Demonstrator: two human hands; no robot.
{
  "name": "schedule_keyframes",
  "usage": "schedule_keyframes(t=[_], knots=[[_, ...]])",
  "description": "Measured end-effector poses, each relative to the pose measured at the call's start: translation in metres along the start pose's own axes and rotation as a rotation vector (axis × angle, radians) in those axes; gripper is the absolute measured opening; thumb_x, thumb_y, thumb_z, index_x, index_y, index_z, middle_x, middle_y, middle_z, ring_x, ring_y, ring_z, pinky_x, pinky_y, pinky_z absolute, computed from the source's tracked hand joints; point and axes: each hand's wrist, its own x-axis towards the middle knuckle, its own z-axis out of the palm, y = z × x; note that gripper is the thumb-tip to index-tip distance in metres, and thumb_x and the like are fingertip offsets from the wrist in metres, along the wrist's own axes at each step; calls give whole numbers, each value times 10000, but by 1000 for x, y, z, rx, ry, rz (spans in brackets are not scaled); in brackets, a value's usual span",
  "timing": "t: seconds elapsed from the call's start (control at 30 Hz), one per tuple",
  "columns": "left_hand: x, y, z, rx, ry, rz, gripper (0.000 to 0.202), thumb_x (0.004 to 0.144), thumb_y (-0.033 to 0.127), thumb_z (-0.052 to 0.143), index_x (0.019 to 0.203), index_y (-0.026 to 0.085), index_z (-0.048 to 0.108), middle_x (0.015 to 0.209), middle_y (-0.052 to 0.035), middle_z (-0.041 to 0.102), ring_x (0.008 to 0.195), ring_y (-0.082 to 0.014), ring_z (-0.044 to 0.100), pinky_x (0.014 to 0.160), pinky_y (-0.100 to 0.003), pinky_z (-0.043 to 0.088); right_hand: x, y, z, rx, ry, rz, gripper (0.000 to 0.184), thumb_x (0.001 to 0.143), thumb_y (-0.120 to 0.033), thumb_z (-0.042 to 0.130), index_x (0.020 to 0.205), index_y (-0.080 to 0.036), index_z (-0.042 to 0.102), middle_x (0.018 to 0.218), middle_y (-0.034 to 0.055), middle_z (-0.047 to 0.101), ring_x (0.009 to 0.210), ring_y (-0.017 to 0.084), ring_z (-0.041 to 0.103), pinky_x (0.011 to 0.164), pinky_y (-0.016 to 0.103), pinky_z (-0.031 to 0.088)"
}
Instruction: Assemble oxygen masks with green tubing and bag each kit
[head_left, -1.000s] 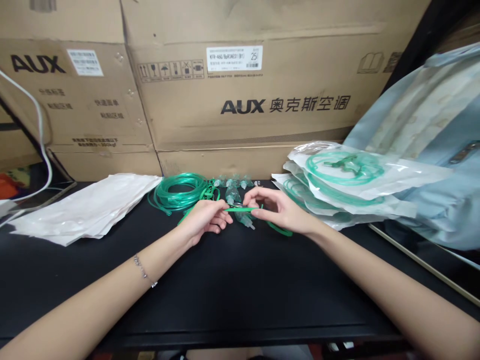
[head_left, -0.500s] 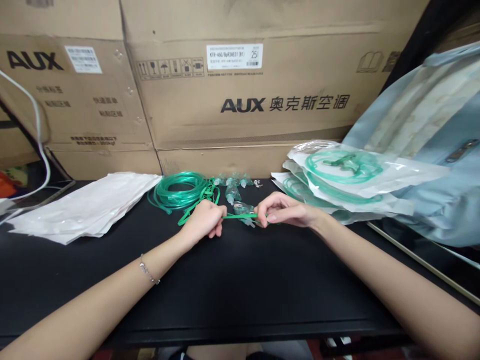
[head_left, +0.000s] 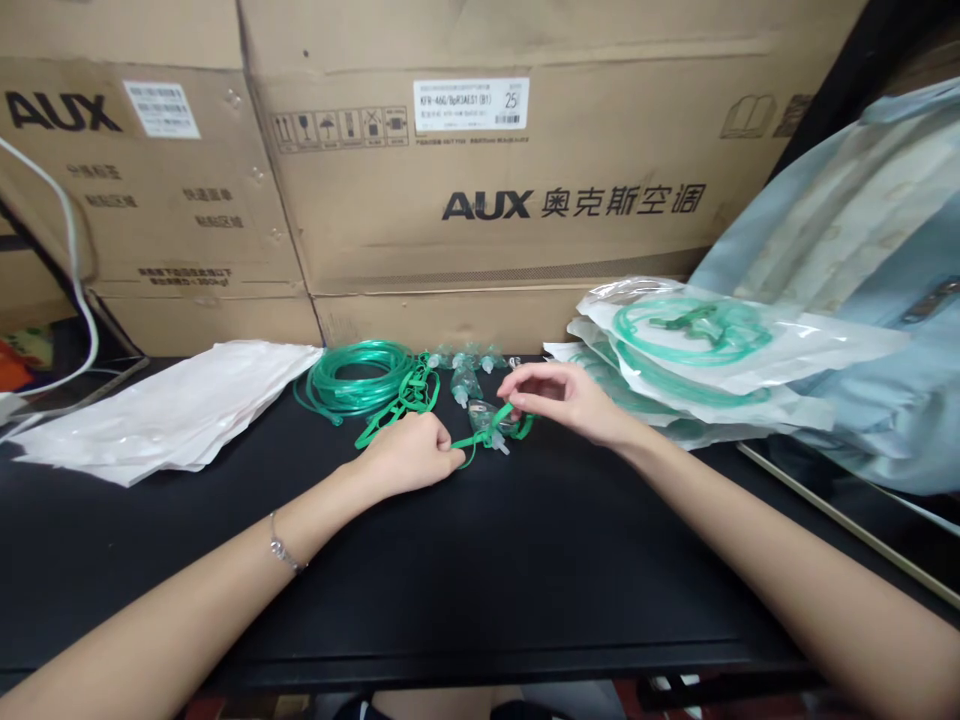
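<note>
My left hand (head_left: 412, 455) is closed in a fist on a thin green elastic strap (head_left: 480, 432) on the black table (head_left: 480, 560). My right hand (head_left: 566, 395) hovers just right of it, fingers curled and pinching the same strap's other end. Between the hands lie small clear plastic connector pieces (head_left: 466, 385). A coil of green tubing (head_left: 360, 380) lies just behind my left hand, with more strap loops (head_left: 397, 405) trailing from it.
A pile of flat clear bags (head_left: 165, 410) lies at the left. Sealed bags with green tubing (head_left: 690, 345) are stacked at the right, beside a large blue-grey plastic bundle (head_left: 862, 260). Cardboard boxes (head_left: 487, 170) wall off the back. A white cable (head_left: 75, 260) hangs far left.
The strap was stretched straight between both hands; now it hangs slack and looped. My right hand has lifted and moved back slightly, and my left hand has closed tighter.
</note>
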Motion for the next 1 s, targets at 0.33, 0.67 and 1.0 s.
schedule_keyframes(t=[0.33, 0.67, 1.0], knots=[[7, -5, -4, -513, 19, -21, 120, 597, 75, 486, 651, 181, 474, 624, -4, 588, 539, -126, 539, 462, -202, 377, -2, 2, -14, 118, -3, -59, 120, 697, -209, 547, 788, -151, 600, 596, -41, 418, 486, 55, 315, 425, 204, 228], [11, -2, -20, -1636, 212, -232, 218, 626, -59, 353, 625, 159, 374, 515, 39, 435, 467, -49, 475, 508, -170, 472, -1, 4, -21, -213, -66, -25, 193, 687, -175, 448, 789, -145, 609, 556, -48, 349, 507, 79, 311, 480, 227, 242], [6, 1, -18, -1296, 16, -90, 169, 666, 78, 606, 826, 105, 652, 706, -33, 601, 636, -93, 573, 488, -162, 454, 0, 9, -4, -548, -56, -221, 70, 769, -214, 523, 812, -170, 556, 853, 49, 543, 804, 160, 506, 753, 322, 416]])
